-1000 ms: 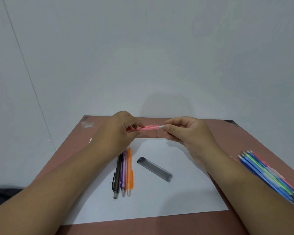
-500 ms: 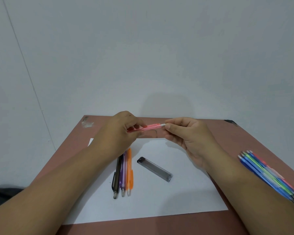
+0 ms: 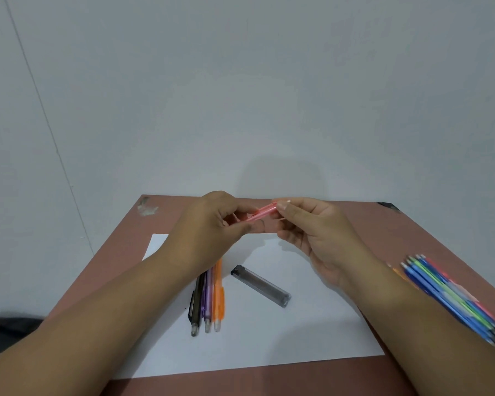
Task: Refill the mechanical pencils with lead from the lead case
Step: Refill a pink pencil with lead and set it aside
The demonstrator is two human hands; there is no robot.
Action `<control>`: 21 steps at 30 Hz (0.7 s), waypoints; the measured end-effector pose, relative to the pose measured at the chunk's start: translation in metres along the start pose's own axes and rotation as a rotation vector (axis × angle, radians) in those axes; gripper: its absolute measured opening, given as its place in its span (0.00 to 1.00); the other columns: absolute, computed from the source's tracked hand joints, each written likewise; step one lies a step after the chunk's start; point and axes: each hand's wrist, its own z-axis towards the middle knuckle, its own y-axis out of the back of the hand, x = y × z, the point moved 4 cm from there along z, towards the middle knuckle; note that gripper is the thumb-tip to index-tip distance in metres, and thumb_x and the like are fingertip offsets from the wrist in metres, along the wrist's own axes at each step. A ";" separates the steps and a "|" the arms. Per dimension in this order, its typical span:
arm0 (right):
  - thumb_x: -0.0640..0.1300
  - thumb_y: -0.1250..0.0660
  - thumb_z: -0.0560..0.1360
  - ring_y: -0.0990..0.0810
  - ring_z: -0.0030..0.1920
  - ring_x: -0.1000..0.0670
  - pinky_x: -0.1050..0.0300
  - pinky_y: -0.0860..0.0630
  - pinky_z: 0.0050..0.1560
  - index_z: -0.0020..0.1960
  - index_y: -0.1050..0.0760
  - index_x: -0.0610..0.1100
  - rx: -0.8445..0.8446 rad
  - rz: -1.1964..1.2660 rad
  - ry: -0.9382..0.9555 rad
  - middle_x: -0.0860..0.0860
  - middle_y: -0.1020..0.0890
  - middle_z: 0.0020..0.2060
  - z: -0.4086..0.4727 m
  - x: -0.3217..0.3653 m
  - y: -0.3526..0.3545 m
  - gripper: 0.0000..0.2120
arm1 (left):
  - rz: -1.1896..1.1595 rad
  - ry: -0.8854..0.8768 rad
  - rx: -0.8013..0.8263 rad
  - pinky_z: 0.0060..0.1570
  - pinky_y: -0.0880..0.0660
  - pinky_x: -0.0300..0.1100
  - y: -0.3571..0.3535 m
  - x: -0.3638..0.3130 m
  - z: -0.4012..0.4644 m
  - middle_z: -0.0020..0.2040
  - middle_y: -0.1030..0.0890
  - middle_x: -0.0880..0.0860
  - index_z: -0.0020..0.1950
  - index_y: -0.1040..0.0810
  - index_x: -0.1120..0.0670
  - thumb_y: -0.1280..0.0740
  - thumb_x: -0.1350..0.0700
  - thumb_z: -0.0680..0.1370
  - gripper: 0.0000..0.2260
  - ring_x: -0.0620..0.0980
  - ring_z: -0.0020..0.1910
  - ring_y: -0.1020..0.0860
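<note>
Both hands on the pink pencil (image 3: 262, 214), held above the table's (image 3: 340, 218) far edge.

Head view: I see left hand (image 3: 212, 224) pinching the lower end, right hand (image 3: 315, 232) pinching the raised tip (slightly blurred). Lead case (image 3: 260, 285) lies on white paper (image 3: 269, 338) beside three pencils (image 3: 207, 298); a loose pencil bundle (image 3: 452, 295) lies at right.

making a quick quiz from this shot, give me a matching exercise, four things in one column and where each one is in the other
Things:
1. pink pencil
2. lead case
3. orange pencil
4. blue and green pencils

Places:
A. lying on the white paper, right of a row of pencils
B. held in the air between both hands
C. on the bare table at the right edge
D. rightmost in the row of pencils on the paper

Pairs: 1-B, 2-A, 3-D, 4-C
</note>
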 end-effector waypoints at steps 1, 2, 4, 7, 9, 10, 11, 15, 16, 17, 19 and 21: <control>0.41 0.29 0.78 0.19 0.39 0.53 0.62 0.20 0.45 0.48 0.14 0.42 0.002 0.019 0.001 0.45 0.16 0.42 0.000 0.000 -0.001 0.06 | -0.016 -0.003 -0.008 0.41 0.27 0.34 -0.001 -0.003 0.000 0.38 0.21 0.42 0.55 0.15 0.42 0.24 0.57 0.74 0.13 0.45 0.42 0.22; 0.42 0.29 0.78 0.19 0.38 0.53 0.62 0.20 0.44 0.48 0.14 0.41 0.001 0.048 0.002 0.45 0.17 0.41 -0.001 0.001 -0.003 0.06 | -0.033 0.004 -0.012 0.41 0.27 0.32 -0.002 -0.005 0.000 0.38 0.21 0.42 0.56 0.15 0.42 0.24 0.56 0.74 0.13 0.45 0.42 0.22; 0.42 0.30 0.78 0.18 0.37 0.53 0.61 0.20 0.42 0.50 0.16 0.39 -0.011 0.132 0.001 0.44 0.18 0.40 -0.002 0.003 -0.005 0.06 | -0.086 0.044 0.006 0.42 0.26 0.33 -0.005 -0.007 -0.001 0.39 0.20 0.42 0.56 0.15 0.41 0.23 0.54 0.74 0.13 0.45 0.43 0.21; 0.41 0.32 0.80 0.15 0.42 0.48 0.57 0.18 0.43 0.51 0.20 0.37 -0.044 0.309 0.005 0.42 0.15 0.44 0.000 0.008 -0.003 0.07 | -0.286 0.174 0.120 0.48 0.19 0.45 -0.009 -0.005 -0.002 0.45 0.15 0.47 0.55 0.15 0.41 0.24 0.52 0.74 0.11 0.47 0.43 0.18; 0.43 0.33 0.81 0.14 0.50 0.44 0.52 0.17 0.48 0.52 0.22 0.38 -0.083 0.383 0.010 0.39 0.14 0.49 0.003 0.010 0.003 0.07 | -0.457 0.265 0.189 0.48 0.18 0.48 -0.012 -0.005 -0.003 0.46 0.14 0.50 0.53 0.14 0.43 0.25 0.53 0.75 0.08 0.50 0.43 0.17; 0.44 0.34 0.81 0.14 0.52 0.43 0.50 0.16 0.49 0.53 0.23 0.39 -0.099 0.410 0.014 0.38 0.14 0.50 0.004 0.012 0.006 0.07 | -0.512 0.309 0.210 0.47 0.18 0.46 -0.013 -0.005 -0.004 0.47 0.14 0.51 0.53 0.13 0.44 0.26 0.54 0.76 0.08 0.50 0.43 0.17; 0.45 0.35 0.82 0.13 0.52 0.42 0.49 0.16 0.50 0.54 0.24 0.41 -0.111 0.436 0.018 0.39 0.14 0.50 0.005 0.013 0.008 0.07 | -0.546 0.351 0.224 0.46 0.19 0.44 -0.014 -0.006 -0.006 0.47 0.14 0.51 0.52 0.13 0.45 0.26 0.54 0.76 0.07 0.49 0.43 0.17; 0.48 0.39 0.84 0.13 0.47 0.44 0.46 0.16 0.46 0.55 0.24 0.44 -0.110 0.527 0.080 0.45 0.15 0.42 0.006 0.021 0.014 0.09 | -0.598 0.398 0.314 0.44 0.20 0.42 -0.017 -0.010 -0.010 0.49 0.15 0.53 0.57 0.14 0.47 0.22 0.51 0.72 0.13 0.49 0.48 0.18; 0.49 0.39 0.84 0.13 0.45 0.44 0.45 0.16 0.46 0.55 0.24 0.45 -0.102 0.560 0.095 0.45 0.16 0.40 0.006 0.023 0.014 0.09 | -0.619 0.385 0.348 0.44 0.20 0.42 -0.016 -0.012 -0.010 0.52 0.16 0.54 0.58 0.15 0.47 0.23 0.50 0.72 0.15 0.49 0.49 0.18; 0.49 0.40 0.84 0.14 0.42 0.45 0.45 0.16 0.46 0.55 0.24 0.45 -0.095 0.594 0.107 0.46 0.18 0.38 0.006 0.025 0.014 0.10 | -0.652 0.375 0.381 0.44 0.21 0.42 -0.016 -0.014 -0.011 0.54 0.16 0.54 0.60 0.16 0.47 0.25 0.47 0.72 0.16 0.49 0.50 0.19; 0.50 0.40 0.84 0.17 0.38 0.48 0.46 0.17 0.45 0.54 0.24 0.45 -0.088 0.664 0.121 0.46 0.20 0.37 0.008 0.028 0.016 0.10 | -0.750 0.373 0.435 0.45 0.22 0.45 -0.015 -0.017 -0.012 0.57 0.17 0.54 0.61 0.16 0.50 0.31 0.42 0.74 0.20 0.51 0.51 0.20; 0.51 0.40 0.84 0.21 0.36 0.48 0.48 0.17 0.45 0.54 0.25 0.46 -0.075 0.746 0.118 0.46 0.22 0.37 0.010 0.029 0.017 0.10 | -0.867 0.429 0.473 0.45 0.22 0.49 -0.017 -0.018 -0.011 0.59 0.18 0.57 0.63 0.17 0.54 0.39 0.38 0.77 0.25 0.54 0.52 0.21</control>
